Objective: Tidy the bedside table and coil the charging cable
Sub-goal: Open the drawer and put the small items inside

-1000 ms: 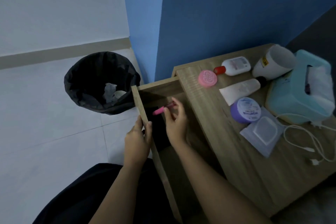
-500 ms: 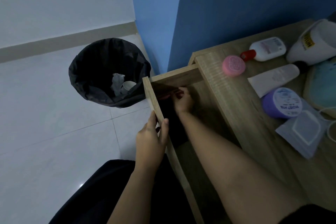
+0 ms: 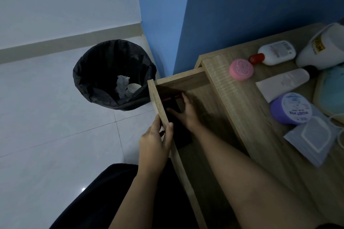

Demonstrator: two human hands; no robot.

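Drawer front (image 3: 159, 101) — left hand (image 3: 154, 145) grips its edge; right hand (image 3: 188, 116) inside, fingers (image 3: 185, 99) spread beside pink pen (image 3: 168, 98).

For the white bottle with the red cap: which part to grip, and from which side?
Probably the white body of the bottle, from above, pinched across its width. It lies on its side with both long flanks bare; the red cap is narrow, and a white container crowds its base end.

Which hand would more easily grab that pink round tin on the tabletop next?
Probably the right hand: it lies open inside the drawer, on the side nearer the pink round tin. The left hand grips the drawer front, farther from the tabletop.
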